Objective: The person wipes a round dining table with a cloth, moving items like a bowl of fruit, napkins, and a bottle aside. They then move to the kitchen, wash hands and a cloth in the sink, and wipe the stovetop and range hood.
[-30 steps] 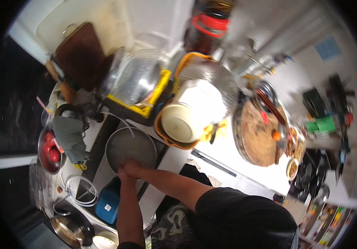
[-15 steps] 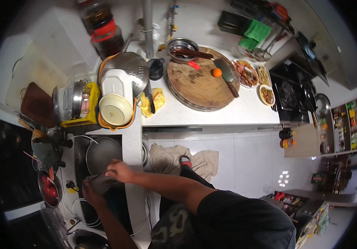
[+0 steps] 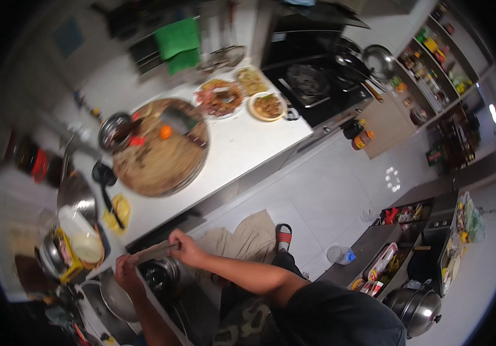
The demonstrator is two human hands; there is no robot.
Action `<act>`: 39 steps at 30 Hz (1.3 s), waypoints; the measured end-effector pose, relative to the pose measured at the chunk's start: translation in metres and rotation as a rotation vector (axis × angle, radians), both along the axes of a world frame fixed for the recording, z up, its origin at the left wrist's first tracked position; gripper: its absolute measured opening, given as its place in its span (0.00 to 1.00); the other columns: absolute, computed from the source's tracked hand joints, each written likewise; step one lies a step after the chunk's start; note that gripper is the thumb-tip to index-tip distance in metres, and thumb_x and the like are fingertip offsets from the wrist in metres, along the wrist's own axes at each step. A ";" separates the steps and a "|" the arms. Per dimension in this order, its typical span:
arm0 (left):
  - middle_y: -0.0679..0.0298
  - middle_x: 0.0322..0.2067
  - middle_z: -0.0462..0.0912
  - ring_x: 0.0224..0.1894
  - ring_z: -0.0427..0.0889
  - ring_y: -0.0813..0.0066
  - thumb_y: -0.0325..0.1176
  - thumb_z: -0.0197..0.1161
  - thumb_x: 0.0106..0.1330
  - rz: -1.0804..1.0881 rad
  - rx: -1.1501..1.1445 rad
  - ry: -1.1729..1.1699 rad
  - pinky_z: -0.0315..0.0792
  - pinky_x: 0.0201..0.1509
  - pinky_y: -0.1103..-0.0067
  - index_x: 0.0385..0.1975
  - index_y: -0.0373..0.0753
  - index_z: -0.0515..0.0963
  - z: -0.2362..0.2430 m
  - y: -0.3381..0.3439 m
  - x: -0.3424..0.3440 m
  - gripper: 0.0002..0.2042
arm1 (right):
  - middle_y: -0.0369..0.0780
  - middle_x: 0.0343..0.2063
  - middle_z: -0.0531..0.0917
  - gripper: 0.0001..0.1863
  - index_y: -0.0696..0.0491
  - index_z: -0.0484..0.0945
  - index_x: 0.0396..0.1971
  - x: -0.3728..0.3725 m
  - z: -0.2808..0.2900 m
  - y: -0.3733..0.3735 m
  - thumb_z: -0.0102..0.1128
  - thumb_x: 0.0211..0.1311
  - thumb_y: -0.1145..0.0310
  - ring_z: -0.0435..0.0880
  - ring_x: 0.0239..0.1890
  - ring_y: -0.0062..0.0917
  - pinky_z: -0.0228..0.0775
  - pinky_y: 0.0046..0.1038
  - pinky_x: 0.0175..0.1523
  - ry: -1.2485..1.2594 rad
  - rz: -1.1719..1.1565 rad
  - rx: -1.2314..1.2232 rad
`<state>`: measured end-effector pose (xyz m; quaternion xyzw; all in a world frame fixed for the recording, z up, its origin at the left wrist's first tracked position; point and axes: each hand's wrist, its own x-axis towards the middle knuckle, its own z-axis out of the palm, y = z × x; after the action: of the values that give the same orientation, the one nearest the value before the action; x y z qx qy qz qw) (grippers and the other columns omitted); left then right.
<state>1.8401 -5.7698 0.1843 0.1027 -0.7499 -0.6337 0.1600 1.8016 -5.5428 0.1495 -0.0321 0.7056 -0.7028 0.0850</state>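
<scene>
My right hand is closed on one end of a flat, greyish cleaver-like blade, seen nearly edge-on. At its other end the fingers of my left hand hold it, so it spans the gap between my hands. Blur hides its exact shape. It is held up near the counter's corner, over dark things below. The sink with a round grey pan lies just below my left hand. Farther off, a round wooden chopping board carries another cleaver and a small orange fruit.
A metal bowl sits at the board's left edge. Plates of food stand right of the board, before the black stove. A yellow cloth lies under a dark-handled tool. Stacked dishes stand left. A cloth covers the floor.
My view has swung to the right, toward the stove. Both hands, still gripping the blade, have moved from above the sink to beside the counter's corner. The blade now shows edge-on.
</scene>
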 end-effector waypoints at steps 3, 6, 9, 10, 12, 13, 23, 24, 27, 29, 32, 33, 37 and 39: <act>0.62 0.42 0.78 0.44 0.79 0.75 0.20 0.59 0.69 -0.124 0.220 -0.028 0.74 0.51 0.80 0.44 0.29 0.78 0.013 0.128 -0.066 0.07 | 0.28 0.26 0.66 0.17 0.49 0.69 0.36 -0.038 0.033 0.141 0.66 0.52 0.80 0.64 0.27 0.12 0.60 0.20 0.30 -0.105 -0.161 0.020; 0.62 0.44 0.81 0.45 0.81 0.75 0.22 0.62 0.69 -0.307 0.177 -0.024 0.74 0.53 0.79 0.48 0.30 0.79 0.041 0.281 -0.135 0.10 | 0.27 0.25 0.66 0.16 0.48 0.70 0.35 -0.077 0.050 0.294 0.65 0.52 0.82 0.63 0.26 0.10 0.58 0.18 0.29 0.006 -0.392 -0.030; 0.60 0.43 0.82 0.45 0.81 0.74 0.26 0.66 0.67 -0.331 0.225 -0.111 0.75 0.53 0.78 0.45 0.28 0.80 0.083 0.449 -0.204 0.10 | 0.29 0.29 0.68 0.15 0.49 0.73 0.37 -0.126 0.088 0.445 0.65 0.52 0.82 0.66 0.29 0.13 0.62 0.20 0.33 0.212 -0.562 0.129; 0.59 0.44 0.82 0.46 0.81 0.74 0.27 0.67 0.67 -0.344 0.282 -0.170 0.75 0.54 0.78 0.45 0.28 0.81 0.087 0.500 -0.230 0.10 | 0.32 0.33 0.71 0.16 0.50 0.74 0.39 -0.145 0.105 0.492 0.65 0.53 0.81 0.70 0.32 0.16 0.65 0.22 0.37 0.263 -0.610 0.220; 0.53 0.54 0.80 0.56 0.79 0.68 0.26 0.67 0.67 -0.375 0.359 -0.239 0.73 0.59 0.76 0.60 0.30 0.73 0.085 0.599 -0.293 0.22 | 0.38 0.41 0.76 0.17 0.51 0.75 0.44 -0.185 0.139 0.583 0.66 0.55 0.80 0.76 0.38 0.24 0.72 0.26 0.44 0.357 -0.685 0.402; 0.49 0.64 0.72 0.64 0.74 0.64 0.25 0.66 0.68 -0.461 0.482 -0.181 0.70 0.64 0.75 0.71 0.33 0.60 0.106 0.651 -0.317 0.33 | 0.44 0.48 0.75 0.20 0.53 0.75 0.49 -0.206 0.151 0.626 0.66 0.55 0.78 0.76 0.48 0.33 0.70 0.33 0.53 0.432 -0.782 0.661; 0.59 0.51 0.81 0.52 0.82 0.71 0.20 0.56 0.69 -0.489 0.296 -0.332 0.77 0.49 0.80 0.62 0.34 0.69 0.110 0.808 -0.329 0.21 | 0.45 0.72 0.63 0.34 0.57 0.64 0.70 -0.339 0.048 0.829 0.53 0.70 0.54 0.56 0.76 0.36 0.44 0.43 0.77 0.242 -0.138 1.419; 0.63 0.44 0.84 0.47 0.84 0.74 0.22 0.57 0.71 -0.498 0.315 -0.252 0.76 0.46 0.81 0.60 0.35 0.71 0.083 0.794 -0.321 0.18 | 0.44 0.71 0.66 0.33 0.56 0.66 0.69 -0.351 0.047 0.849 0.53 0.70 0.54 0.57 0.76 0.35 0.45 0.41 0.77 0.284 -0.073 1.372; 0.59 0.42 0.83 0.42 0.85 0.73 0.23 0.57 0.72 -0.416 0.218 -0.337 0.76 0.41 0.81 0.55 0.33 0.74 0.054 0.770 -0.331 0.13 | 0.43 0.72 0.65 0.31 0.55 0.66 0.69 -0.416 0.118 0.987 0.54 0.68 0.60 0.61 0.74 0.33 0.48 0.36 0.78 0.148 -0.071 1.388; 0.60 0.41 0.82 0.36 0.84 0.73 0.25 0.58 0.71 -0.451 0.169 -0.284 0.77 0.39 0.80 0.51 0.33 0.75 0.038 0.768 -0.346 0.11 | 0.47 0.73 0.60 0.35 0.57 0.58 0.72 -0.428 0.111 1.122 0.54 0.70 0.58 0.58 0.75 0.37 0.44 0.38 0.79 0.126 -0.332 1.572; 0.63 0.35 0.80 0.34 0.83 0.73 0.23 0.55 0.69 -0.438 0.054 -0.445 0.77 0.38 0.79 0.45 0.35 0.77 0.053 0.805 -0.378 0.08 | 0.57 0.72 0.56 0.39 0.63 0.55 0.72 -0.455 0.137 1.252 0.56 0.71 0.55 0.50 0.76 0.49 0.42 0.45 0.78 0.004 -0.714 1.750; 0.62 0.36 0.80 0.34 0.83 0.73 0.23 0.55 0.69 -0.440 0.065 -0.399 0.77 0.39 0.78 0.44 0.35 0.78 0.069 0.821 -0.391 0.08 | 0.59 0.70 0.59 0.38 0.65 0.57 0.70 -0.478 0.140 1.250 0.56 0.70 0.55 0.53 0.75 0.51 0.44 0.46 0.77 0.130 -0.851 1.755; 0.61 0.37 0.79 0.34 0.81 0.73 0.22 0.55 0.70 -0.467 0.243 -0.279 0.75 0.37 0.79 0.40 0.36 0.78 0.120 0.917 -0.453 0.05 | 0.51 0.63 0.69 0.32 0.59 0.66 0.65 -0.482 0.040 1.147 0.55 0.68 0.54 0.63 0.70 0.44 0.51 0.43 0.75 0.017 -0.522 1.110; 0.61 0.37 0.78 0.33 0.80 0.75 0.25 0.57 0.72 -0.611 0.092 -0.096 0.74 0.37 0.81 0.38 0.37 0.77 0.149 0.986 -0.496 0.03 | 0.47 0.60 0.74 0.29 0.56 0.71 0.63 -0.453 0.008 1.130 0.55 0.68 0.54 0.68 0.68 0.41 0.54 0.42 0.74 0.171 -0.466 0.212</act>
<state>1.3441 -4.7842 0.3329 -0.0908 -0.7233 -0.6801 -0.0783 1.3490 -4.4124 0.1576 0.0811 0.7683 -0.6202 -0.1361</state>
